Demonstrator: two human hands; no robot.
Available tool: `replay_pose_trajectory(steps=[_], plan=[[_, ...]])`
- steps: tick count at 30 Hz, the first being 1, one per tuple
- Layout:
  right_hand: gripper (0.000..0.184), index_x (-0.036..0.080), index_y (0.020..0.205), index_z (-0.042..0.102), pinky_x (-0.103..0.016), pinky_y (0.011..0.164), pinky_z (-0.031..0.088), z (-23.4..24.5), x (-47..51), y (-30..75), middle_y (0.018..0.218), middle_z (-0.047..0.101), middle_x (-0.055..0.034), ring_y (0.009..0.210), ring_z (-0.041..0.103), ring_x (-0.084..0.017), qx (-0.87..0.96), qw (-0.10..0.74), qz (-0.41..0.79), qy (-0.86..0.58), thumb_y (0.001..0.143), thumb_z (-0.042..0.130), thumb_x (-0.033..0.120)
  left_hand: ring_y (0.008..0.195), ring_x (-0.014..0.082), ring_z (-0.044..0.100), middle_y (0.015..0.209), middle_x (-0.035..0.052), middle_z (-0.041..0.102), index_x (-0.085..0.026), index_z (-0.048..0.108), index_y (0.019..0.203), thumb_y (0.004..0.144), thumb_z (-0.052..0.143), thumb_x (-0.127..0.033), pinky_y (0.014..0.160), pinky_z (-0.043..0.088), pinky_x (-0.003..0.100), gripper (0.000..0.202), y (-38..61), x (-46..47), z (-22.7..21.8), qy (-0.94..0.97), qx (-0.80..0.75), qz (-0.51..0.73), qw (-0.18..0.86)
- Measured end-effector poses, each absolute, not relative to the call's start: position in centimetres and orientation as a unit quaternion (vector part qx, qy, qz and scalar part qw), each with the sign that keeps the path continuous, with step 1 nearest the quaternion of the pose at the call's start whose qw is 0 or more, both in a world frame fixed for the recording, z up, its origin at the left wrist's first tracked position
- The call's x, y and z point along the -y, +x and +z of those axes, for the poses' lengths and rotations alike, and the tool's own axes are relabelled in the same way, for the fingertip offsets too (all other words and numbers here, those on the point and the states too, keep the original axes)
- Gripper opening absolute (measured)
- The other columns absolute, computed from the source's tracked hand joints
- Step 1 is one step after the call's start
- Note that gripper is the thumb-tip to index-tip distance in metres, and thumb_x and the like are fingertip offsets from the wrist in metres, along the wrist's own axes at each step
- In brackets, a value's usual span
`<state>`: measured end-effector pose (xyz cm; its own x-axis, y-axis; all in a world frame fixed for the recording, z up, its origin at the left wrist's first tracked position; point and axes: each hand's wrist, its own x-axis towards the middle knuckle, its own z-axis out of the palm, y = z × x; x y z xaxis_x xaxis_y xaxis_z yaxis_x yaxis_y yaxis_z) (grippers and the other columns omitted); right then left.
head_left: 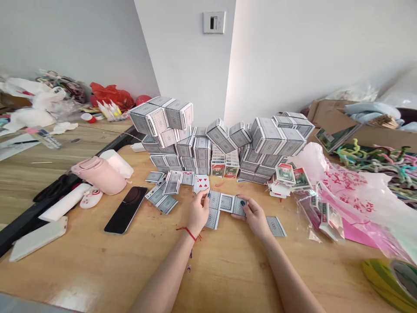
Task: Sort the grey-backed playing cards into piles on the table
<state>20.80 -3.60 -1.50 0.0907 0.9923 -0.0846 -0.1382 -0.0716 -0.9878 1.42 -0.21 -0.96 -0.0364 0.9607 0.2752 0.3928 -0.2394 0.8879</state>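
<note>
Grey-backed playing cards (225, 202) stand in a small leaning structure on the wooden table (97, 269). My left hand (197, 212) pinches the cards at its left end, and a red string is tied round that wrist. At the right end, my right hand (253, 215) pinches the cards too. One card (276, 226) lies flat by my right wrist. A face-up red card (202, 183) sits just behind my left hand among loose cards (163, 199). A wall of stacked card boxes (221, 143) rises behind.
A black phone (126, 209), a pink bottle (99, 174) and a white case (37, 238) lie at the left. Pink plastic bags (355, 195) with card packs spread at the right, a tape roll (394, 280) at the lower right, a cardboard box (355, 126) behind.
</note>
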Motion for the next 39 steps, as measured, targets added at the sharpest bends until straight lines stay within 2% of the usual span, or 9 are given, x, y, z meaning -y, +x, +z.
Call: replay_pose_trajectory(steps=[7,21,31,39], plan=[[0.046,0.025,0.11,0.055,-0.034,0.057,0.055,-1.1,3.5,20.9,0.115,0.048,-0.0067,0.091,0.05,-0.023,0.427,0.528,0.526,-0.512,0.069,0.056,0.046,0.089,0.0156,0.06,0.102,0.0081,0.062,-0.017,0.055,0.101,0.081,0.043,-0.019,0.077,0.049,0.03,0.023,1.5,-0.1,-0.9,0.635,-0.527,0.475,0.306],[0.037,0.024,0.098,0.057,-0.034,0.059,0.055,-1.3,2.9,20.5,0.097,0.05,-0.0032,0.079,0.049,-0.018,0.409,0.556,0.537,-0.485,0.067,0.059,0.044,0.092,0.0157,0.058,0.099,0.0085,0.061,-0.016,0.055,0.1,0.08,0.043,-0.019,0.081,0.046,0.03,0.023,1.8,-0.6,-1.1,0.626,-0.535,0.493,0.28],[0.045,0.024,0.103,0.052,-0.035,0.066,0.054,-0.9,3.1,20.2,0.094,0.056,-0.0025,0.083,0.056,-0.019,0.399,0.548,0.572,-0.461,0.062,0.066,0.033,0.095,0.0162,0.057,0.101,0.0094,0.061,-0.015,0.055,0.1,0.08,0.043,-0.018,0.084,0.044,0.032,0.023,1.8,-0.5,-0.8,0.61,-0.541,0.498,0.296],[0.057,0.021,0.109,0.05,-0.036,0.083,0.045,-0.5,2.5,20.6,0.102,0.059,-0.0052,0.092,0.056,-0.021,0.467,0.514,0.534,-0.482,0.056,0.071,0.021,0.092,0.016,0.058,0.101,0.0093,0.061,-0.016,0.055,0.102,0.08,0.043,-0.021,0.08,0.046,0.031,0.025,1.5,-1.0,-1.0,0.598,-0.548,0.494,0.311]])
